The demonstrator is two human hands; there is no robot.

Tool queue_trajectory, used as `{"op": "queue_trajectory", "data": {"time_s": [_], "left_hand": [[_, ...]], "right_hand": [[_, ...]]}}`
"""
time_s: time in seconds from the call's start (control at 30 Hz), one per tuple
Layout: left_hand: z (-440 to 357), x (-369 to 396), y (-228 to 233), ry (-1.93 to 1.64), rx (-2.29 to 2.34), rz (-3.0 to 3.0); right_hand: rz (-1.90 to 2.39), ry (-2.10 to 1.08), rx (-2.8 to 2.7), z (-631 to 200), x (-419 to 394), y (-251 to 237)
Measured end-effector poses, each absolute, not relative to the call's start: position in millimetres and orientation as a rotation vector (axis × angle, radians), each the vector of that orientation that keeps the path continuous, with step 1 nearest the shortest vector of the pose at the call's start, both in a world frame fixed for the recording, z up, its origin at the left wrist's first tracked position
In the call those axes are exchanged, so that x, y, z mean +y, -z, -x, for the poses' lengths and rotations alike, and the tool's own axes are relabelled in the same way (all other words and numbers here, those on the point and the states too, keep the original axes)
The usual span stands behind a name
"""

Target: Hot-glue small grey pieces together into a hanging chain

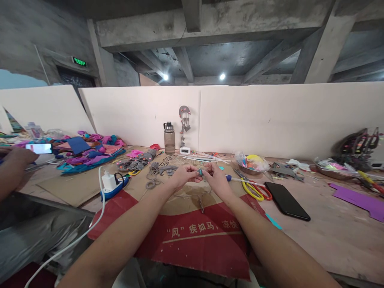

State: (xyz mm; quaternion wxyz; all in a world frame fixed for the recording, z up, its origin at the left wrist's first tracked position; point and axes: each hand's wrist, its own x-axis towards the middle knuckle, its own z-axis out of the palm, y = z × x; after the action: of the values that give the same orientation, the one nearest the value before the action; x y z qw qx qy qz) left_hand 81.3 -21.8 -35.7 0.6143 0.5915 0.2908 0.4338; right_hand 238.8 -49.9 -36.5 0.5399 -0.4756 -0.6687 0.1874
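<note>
The room has a bare concrete ceiling [210, 44] with heavy beams, and white foam boards [270, 116] stand along the back of a long wooden table [327, 236]. A flattened cardboard sheet [192, 236], brown with a red part and white characters, lies on the table in front of the person. At the left there is a heap of coloured felt pieces [90, 152], and a second person's hand [15, 158] rests near a lit phone [39, 148]. A black phone [287, 201] lies flat at the right, well apart from a purple sheet [360, 201]. A water bottle [169, 139] stands upright by the boards. Yellow scissors [252, 191] lie just beside the right wrist, and a white charger [108, 181] sits on a blue power strip. Both forearms stretch forward and meet over the cardboard. The left hand [183, 176] and the right hand [216, 176] have their fingertips pinched together on a small teal piece [201, 172], held between them above the cardboard.
</note>
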Motion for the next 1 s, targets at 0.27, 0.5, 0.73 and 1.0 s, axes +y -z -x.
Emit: {"op": "queue_trajectory", "data": {"time_s": [0.27, 0.5, 0.73, 1.0], "left_hand": [[-68, -18, 34, -0.848, 0.662, -1.602], [-63, -17, 33, -0.863, 0.749, -1.893], [-67, -21, 30, -0.829, 0.770, -1.777], [-74, -17, 38, -0.886, 0.781, -1.543]], "right_hand": [[1.219, -0.269, -1.789, -249, -53, 28], [1.142, -0.047, -2.084, -242, -59, 30], [1.118, 0.024, -2.096, -240, -58, 34], [1.113, -0.019, -2.019, -239, -55, 38]]}}
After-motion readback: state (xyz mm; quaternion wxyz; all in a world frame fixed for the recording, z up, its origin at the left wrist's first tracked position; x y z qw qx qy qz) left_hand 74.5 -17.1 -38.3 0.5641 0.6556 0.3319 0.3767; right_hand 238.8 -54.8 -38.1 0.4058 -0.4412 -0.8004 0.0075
